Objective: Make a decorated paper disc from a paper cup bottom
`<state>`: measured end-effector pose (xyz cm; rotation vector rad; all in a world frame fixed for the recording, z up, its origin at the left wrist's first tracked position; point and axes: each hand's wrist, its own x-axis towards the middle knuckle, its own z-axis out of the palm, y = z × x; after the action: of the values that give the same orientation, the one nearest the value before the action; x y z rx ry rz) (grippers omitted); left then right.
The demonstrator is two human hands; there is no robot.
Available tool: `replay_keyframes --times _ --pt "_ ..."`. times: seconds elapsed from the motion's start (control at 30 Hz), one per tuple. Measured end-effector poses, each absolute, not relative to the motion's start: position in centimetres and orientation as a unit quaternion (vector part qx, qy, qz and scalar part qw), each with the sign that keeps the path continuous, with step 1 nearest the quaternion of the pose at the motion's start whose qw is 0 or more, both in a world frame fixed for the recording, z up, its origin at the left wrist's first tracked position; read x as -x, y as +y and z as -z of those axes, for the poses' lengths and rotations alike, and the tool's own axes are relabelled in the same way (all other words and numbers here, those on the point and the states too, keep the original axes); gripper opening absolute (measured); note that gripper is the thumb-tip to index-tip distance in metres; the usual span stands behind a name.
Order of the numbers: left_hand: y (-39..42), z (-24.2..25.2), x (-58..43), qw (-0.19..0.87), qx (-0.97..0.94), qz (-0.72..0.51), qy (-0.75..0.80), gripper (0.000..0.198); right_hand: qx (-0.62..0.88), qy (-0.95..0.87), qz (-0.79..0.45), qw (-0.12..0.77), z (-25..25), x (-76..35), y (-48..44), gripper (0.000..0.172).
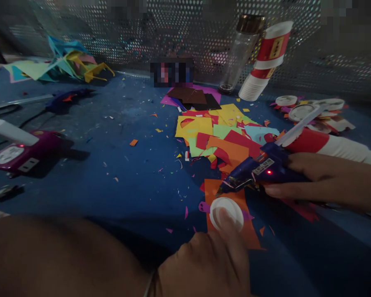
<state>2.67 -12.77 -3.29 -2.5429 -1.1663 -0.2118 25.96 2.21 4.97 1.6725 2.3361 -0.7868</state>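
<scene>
My left hand (207,260) reaches in from below with its fingers curled, one finger pressing on a small white round paper piece (218,209). That piece looks like a cut-off paper cup base. Purple paper strips (203,206) stick out on both sides of it. Beneath lies an orange paper sheet (213,187) on the blue table. My right hand (327,181) is closed around a dark blue glue gun (266,167), whose red light glows. A white glue stick (299,126) sticks out of its back. The nozzle points down at the orange sheet, just behind the white piece.
Coloured paper scraps (228,132) lie behind the sheet. A clear bottle (235,57) and stacked paper cups (267,62) stand by the mesh panel (120,37). To the left are a purple power strip (46,144), a second glue gun (64,99) and folded paper (71,62).
</scene>
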Motion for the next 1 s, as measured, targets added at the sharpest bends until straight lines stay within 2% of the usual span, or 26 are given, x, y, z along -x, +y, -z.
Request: replay_keyframes --times 0.1,0.33,0.5,0.7,1.0 --pt "-13.0 3.8 -2.5 0.152 0.895 0.08 -0.412 0.033 -0.534 0.773 0.314 0.134 -5.3 -25.5 2.6 0.068" --pt "-13.3 4.2 -2.4 0.132 0.891 0.087 -0.426 0.033 -0.558 0.759 0.286 0.175 -6.2 -23.6 3.0 0.083" --pt "-12.7 3.1 -2.8 0.16 0.893 0.074 -0.415 0.027 -0.542 0.767 0.269 0.213 -6.5 -22.9 2.8 0.069" --pt "-12.9 3.4 -2.9 0.142 0.886 0.095 -0.43 0.025 -0.526 0.78 0.261 0.217 -6.4 -22.7 3.0 0.049" --pt "-13.0 3.7 -2.9 0.142 0.885 0.101 -0.431 0.021 -0.513 0.788 0.264 0.214 -6.4 -23.3 3.0 0.045"
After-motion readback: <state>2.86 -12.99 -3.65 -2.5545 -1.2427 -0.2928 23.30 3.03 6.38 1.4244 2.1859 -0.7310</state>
